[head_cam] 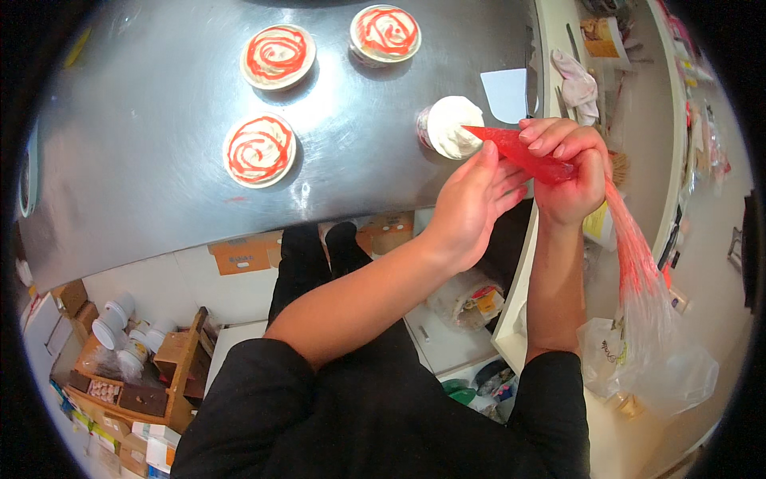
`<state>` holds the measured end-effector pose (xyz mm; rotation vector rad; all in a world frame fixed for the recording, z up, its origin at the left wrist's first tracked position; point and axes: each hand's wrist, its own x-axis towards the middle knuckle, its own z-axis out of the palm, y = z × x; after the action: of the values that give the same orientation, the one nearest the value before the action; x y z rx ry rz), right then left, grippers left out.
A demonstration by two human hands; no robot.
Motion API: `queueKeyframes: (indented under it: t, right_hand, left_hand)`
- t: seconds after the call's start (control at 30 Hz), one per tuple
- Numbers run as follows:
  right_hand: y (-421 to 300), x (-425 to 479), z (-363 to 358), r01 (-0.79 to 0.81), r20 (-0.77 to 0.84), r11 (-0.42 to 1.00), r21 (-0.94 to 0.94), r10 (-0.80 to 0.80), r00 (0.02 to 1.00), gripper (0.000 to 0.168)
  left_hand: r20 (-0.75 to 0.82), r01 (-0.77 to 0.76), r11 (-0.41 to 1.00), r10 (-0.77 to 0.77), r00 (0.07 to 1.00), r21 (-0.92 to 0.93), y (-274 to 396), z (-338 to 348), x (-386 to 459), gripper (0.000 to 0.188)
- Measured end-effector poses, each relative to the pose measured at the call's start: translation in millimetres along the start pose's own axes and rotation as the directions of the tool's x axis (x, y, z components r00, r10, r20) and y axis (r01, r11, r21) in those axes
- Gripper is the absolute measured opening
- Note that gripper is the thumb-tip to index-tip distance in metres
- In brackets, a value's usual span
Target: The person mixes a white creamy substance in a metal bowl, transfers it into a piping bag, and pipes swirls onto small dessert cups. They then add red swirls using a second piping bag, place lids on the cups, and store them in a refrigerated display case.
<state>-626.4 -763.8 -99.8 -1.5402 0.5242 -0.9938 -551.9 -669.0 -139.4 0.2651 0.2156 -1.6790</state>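
My right hand point(568, 170) squeezes a clear plastic piping bag point(520, 152) filled with red sauce, its twisted tail hanging down past my wrist. The bag's tip points at a cup of white cream point(453, 127); whether it touches the cream I cannot tell. My left hand point(473, 200) is just under the bag near the tip, fingers apart, thumb close to or against it. Three more cream-topped cups bear red swirls: one cup point(260, 149) at the lower left, another cup point(277, 57) above it, a third cup point(385, 35) at the top.
The cups stand on a stainless steel table point(167, 149). A white scraper point(506, 94) lies near its right edge. Beyond is a shelf holding a crumpled cloth point(575, 87). Cardboard boxes point(242, 256) lie beneath the table; white tubs point(114, 321) sit at lower left.
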Motion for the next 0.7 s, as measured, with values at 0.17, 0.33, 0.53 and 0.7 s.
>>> queueKeyframes:
  t: [0.17, 0.33, 0.53, 0.7]
  right_hand:
    - [8, 14, 3, -0.023, 0.032, 0.998, -0.061, 0.025, 0.999, 0.019]
    - [10, 23, -1, -0.038, 0.007, 0.997, -0.069, 0.038, 0.999, 0.019]
    - [6, 19, -17, -0.058, -0.077, 0.99, -0.126, 0.048, 0.996, 0.018]
    - [1, 6, -25, -0.11, -0.138, 0.989, -0.098, 0.096, 0.986, 0.018]
  left_hand:
    - [-0.041, -0.009, 0.999, 0.008, 0.999, -0.041, 10, 1, 10, 0.045]
    - [-0.112, 0.007, 1.0, -0.006, 0.994, 0.008, 13, 6, 23, 0.044]
    - [-0.127, 0.035, 0.999, -0.034, 0.991, 0.001, 2, 14, 34, 0.042]
    - [-0.136, 0.063, 0.998, -0.065, 0.989, -0.016, -16, 11, 34, 0.044]
